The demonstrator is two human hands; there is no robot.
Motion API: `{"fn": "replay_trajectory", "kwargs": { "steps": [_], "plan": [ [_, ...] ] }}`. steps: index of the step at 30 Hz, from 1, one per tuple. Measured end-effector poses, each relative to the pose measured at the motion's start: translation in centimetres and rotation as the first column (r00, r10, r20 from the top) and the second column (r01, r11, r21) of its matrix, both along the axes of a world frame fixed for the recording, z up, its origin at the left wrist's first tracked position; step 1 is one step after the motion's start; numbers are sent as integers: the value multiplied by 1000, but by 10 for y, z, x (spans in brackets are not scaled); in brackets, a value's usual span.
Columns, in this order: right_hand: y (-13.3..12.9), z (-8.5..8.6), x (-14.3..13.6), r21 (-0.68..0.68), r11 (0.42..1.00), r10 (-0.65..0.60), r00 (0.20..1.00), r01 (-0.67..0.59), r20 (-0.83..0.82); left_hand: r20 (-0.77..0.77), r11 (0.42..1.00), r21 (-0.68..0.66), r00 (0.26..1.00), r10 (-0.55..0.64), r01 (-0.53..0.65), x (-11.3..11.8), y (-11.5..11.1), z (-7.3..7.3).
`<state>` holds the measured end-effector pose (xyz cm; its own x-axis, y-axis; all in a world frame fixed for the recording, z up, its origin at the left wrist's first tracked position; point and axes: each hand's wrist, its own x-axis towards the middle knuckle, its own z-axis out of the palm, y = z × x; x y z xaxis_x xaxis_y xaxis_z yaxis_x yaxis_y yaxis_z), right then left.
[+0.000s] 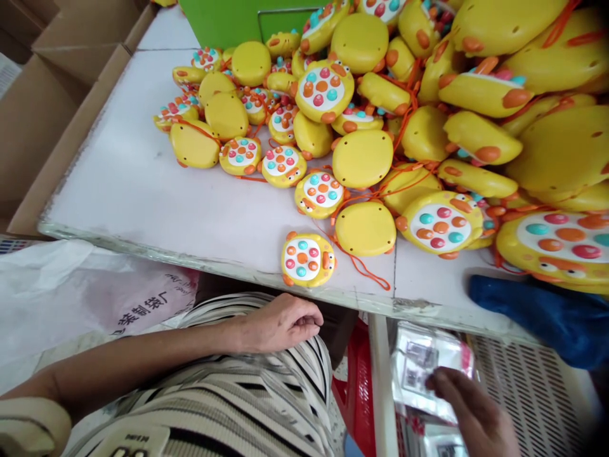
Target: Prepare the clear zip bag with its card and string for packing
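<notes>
My left hand (283, 322) rests on my lap, below the table edge, its fingers curled inward with no object showing in them. At the lower right, my right hand (471, 406) has its fingertips on a stack of clear printed plastic bags (413, 362), its fingers pressed together; whether it grips a bag cannot be made out. A yellow duck-shaped toy (308, 259) with coloured buttons lies face up at the table's front edge, just above my left hand. Beside it is another yellow toy (365, 228), face down, near an orange cord loop.
Many similar toys (362, 158) are heaped across the back and right of the white table (118, 184). A green box (223, 22) stands behind them. Cardboard boxes (57, 114) are at left, a blue cloth (528, 311) at right, above a beige slatted basket (528, 387).
</notes>
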<state>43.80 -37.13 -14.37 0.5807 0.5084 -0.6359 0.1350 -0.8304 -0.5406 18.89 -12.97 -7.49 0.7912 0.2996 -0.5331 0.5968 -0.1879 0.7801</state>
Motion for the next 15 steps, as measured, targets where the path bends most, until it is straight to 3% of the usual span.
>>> {"fn": "replay_trajectory", "kwargs": {
  "steps": [2,4,7,9,12,15],
  "plan": [
    [-1,7,-6,20,988,150,945,-151,-292,-2,1000,-6,1000,-6,6,-2,0,4],
    [-8,4,-4,27,990,138,914,-138,-381,11,1000,-2,1000,-12,13,-5,0,9],
    [-18,-18,8,-72,997,8,999,-11,-39,33,1000,7,999,-20,20,-10,3,17],
    [-17,-37,14,-226,972,109,972,-60,209,39,1000,9,999,-24,23,-13,5,22],
    [-11,-62,12,-358,914,278,937,-190,212,48,1000,7,999,-15,15,-15,8,27],
    [-9,-65,8,-380,888,313,946,-260,84,41,1000,-1,999,4,-4,-18,10,28]
  ]
}}
